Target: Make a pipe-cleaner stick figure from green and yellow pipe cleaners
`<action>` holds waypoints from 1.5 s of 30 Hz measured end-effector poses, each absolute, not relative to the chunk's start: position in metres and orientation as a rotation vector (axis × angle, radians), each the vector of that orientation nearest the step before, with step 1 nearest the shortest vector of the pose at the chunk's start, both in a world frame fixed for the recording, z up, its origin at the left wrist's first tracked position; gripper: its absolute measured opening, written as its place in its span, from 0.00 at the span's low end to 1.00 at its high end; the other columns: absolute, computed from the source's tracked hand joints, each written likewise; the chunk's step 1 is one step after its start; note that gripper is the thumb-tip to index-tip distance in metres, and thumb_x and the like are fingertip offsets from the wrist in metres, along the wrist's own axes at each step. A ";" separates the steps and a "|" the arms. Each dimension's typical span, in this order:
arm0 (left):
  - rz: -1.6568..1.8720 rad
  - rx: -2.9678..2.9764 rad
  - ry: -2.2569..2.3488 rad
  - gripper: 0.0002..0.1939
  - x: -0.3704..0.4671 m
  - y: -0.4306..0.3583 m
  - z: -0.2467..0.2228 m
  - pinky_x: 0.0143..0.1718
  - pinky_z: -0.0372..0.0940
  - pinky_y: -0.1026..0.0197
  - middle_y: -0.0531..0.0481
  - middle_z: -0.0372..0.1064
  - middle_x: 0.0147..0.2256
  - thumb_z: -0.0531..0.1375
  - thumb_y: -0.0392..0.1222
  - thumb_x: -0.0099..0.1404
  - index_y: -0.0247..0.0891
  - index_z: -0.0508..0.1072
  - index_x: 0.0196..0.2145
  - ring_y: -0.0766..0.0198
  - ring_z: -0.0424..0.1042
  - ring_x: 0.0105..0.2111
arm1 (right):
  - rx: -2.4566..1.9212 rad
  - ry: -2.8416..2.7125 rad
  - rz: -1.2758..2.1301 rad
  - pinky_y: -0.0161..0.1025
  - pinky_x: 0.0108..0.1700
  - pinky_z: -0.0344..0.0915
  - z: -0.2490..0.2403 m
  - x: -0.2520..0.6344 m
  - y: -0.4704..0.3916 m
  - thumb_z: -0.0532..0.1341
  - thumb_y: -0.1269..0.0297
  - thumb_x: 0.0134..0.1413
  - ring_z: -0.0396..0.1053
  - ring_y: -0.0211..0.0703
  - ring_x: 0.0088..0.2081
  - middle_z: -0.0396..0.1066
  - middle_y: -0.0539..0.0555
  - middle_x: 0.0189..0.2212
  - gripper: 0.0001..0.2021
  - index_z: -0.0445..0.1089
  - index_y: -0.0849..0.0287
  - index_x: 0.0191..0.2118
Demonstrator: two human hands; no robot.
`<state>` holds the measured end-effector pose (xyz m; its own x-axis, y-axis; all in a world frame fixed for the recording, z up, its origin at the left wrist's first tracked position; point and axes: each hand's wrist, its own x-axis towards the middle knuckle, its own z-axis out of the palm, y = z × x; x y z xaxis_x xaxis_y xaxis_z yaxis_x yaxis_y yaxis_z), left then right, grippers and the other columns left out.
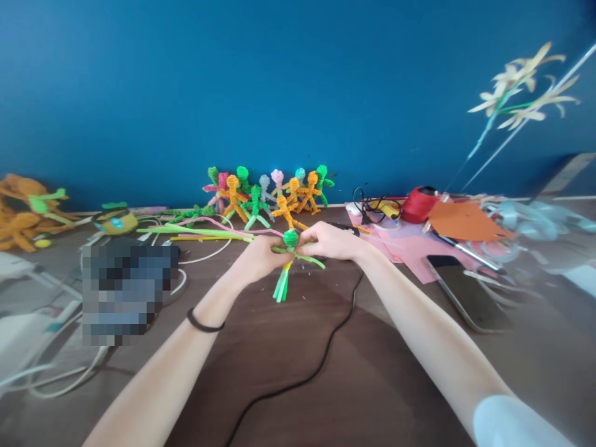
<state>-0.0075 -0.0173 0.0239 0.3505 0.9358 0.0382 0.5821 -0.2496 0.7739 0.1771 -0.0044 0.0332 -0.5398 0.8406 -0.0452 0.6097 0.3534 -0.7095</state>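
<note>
Green-headed pipe-cleaner doll (287,266), pinched betw. L hand (266,253) & R hand (329,241), rear half of tabletop (270,341); long axis approx. front–back, head twd. back edge, legs twd. near edge. Surface dk. brown; blue wall (288,87) behind.

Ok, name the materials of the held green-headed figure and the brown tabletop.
Green-headed figure: likely pipe cleaners, soft and matte, given the coiled head and slim, bendable-looking strands. Brown tabletop: perhaps wood or laminate, given its smooth flat face and dull sheen.
</note>
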 end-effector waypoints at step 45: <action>0.871 1.438 0.987 0.14 -0.010 -0.015 0.027 0.43 0.67 0.56 0.47 0.73 0.39 0.62 0.41 0.52 0.34 0.72 0.37 0.59 0.72 0.40 | -0.957 -1.780 1.149 0.35 0.36 0.60 0.018 0.174 0.008 0.62 0.64 0.43 0.65 0.36 0.31 0.70 0.51 0.27 0.08 0.70 0.63 0.29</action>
